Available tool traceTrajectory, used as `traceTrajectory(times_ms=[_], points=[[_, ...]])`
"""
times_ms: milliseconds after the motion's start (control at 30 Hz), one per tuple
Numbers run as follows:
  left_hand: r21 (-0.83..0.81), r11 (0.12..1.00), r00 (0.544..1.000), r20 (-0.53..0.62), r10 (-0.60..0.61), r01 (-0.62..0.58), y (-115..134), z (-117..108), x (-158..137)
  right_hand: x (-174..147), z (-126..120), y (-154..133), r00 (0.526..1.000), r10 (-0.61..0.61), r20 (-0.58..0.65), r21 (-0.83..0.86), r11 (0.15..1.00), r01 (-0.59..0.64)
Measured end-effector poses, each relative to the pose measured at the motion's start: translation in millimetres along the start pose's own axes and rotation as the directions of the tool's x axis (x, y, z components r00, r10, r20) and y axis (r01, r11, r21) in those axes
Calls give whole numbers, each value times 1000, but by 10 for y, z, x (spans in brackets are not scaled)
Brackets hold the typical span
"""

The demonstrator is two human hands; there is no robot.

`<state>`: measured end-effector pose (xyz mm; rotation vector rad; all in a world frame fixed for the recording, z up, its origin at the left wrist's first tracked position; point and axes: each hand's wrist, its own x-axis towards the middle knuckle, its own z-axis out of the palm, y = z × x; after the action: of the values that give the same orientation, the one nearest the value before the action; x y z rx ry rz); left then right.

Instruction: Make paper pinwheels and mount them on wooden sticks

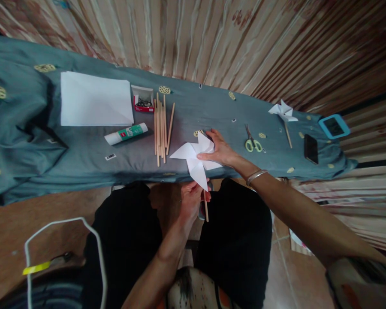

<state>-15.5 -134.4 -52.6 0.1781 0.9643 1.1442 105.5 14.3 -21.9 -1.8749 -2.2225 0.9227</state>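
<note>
A white paper pinwheel (189, 153) on a wooden stick (206, 210) is between my hands at the table's front edge. My left hand (193, 197) is closed around the stick just below the paper blades, and the lowest blade partly covers its fingers. From the right, my right hand (218, 148) pinches the pinwheel near its centre, thumb on top of the paper. Its fingers hide the pinwheel's middle and part of the right blades. The stick's lower end pokes out beneath my left hand.
Left of the pinwheel lie several wooden sticks (161, 128), a glue stick (126, 134), a small red box of metal pins (143, 103) and stacked white paper (96, 99). Rightward are green-handled scissors (252, 143), another pinwheel (283, 112), a phone (310, 149) and a blue-framed device (334, 126).
</note>
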Motion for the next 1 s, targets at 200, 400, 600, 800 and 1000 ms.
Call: traceTrajectory(times_ms=[200, 400, 600, 800, 1000], points=[[-12, 1000, 1000, 5, 2, -2, -5, -8, 10, -5, 12, -14, 1000, 9, -3, -1, 1000, -9], [-13, 1000, 1000, 4, -5, 5, -9, -9, 16, -4, 20, -4, 1000, -7, -13, 14, 1000, 8], [-25, 1000, 1000, 6, -13, 13, -14, -10, 10, -22, 25, -23, 1000, 7, -12, -15, 1000, -7], [-28, 1000, 1000, -4, -12, 12, -12, -40, 2, -42, 4, -54, 1000, 6, 1, -8, 1000, -6], [-4, 1000, 1000, 6, -1, 1, 61, -70, -12, -32, -15, -74, 1000, 4, -9, 59, 998, -4]])
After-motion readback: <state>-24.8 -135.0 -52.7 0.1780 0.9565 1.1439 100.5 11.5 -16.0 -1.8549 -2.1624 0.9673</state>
